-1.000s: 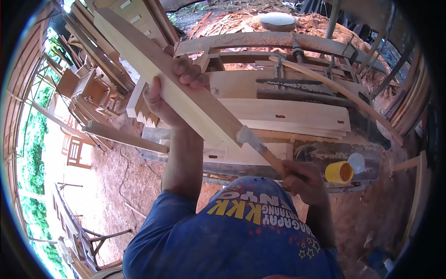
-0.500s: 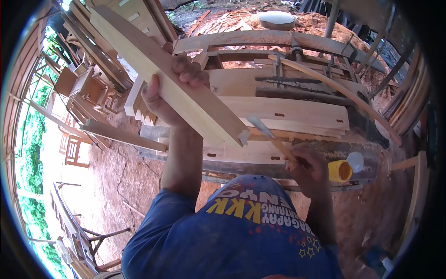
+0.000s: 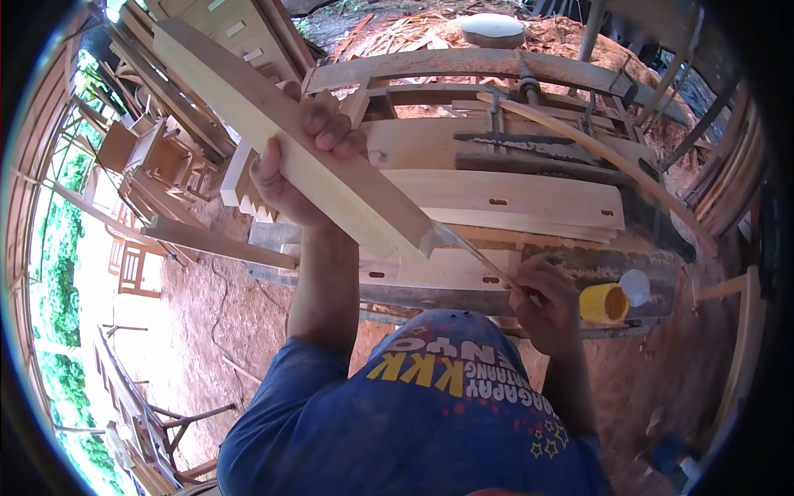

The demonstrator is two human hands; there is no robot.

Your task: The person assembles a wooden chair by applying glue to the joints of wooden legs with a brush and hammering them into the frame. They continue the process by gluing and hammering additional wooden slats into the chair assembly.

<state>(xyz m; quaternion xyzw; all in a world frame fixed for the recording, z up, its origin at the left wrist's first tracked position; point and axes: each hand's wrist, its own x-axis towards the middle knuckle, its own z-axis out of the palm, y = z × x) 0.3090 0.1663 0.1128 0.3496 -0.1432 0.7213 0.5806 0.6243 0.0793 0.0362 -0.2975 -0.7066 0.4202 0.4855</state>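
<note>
My left hand [image 3: 310, 157] is wrapped round a long, pale wooden beam [image 3: 273, 116], holding it up at a slant above the workbench. The beam's lower right end has an uneven, whitish face. My right hand [image 3: 546, 302] pinches the thin wooden handle of a brush [image 3: 488, 264]. Its pale, whitish head meets the beam's lower end. Close to the right hand, an open yellow jar [image 3: 604, 303] lies on its side or tilts toward me, with a round white lid [image 3: 635, 287] beside it.
Slotted boards [image 3: 529, 198] lie across the workbench [image 3: 579, 263]. Behind them are a dark handsaw-like length [image 3: 529, 165], a long curved wooden strip [image 3: 595, 153] and a clamp [image 3: 529, 83]. A timber [image 3: 215, 242] juts out at left; chairs [image 3: 136, 264] stand beyond.
My right hand has brought the brush head up against the beam's end, from slightly right of it. The beam has shifted a little to the left.
</note>
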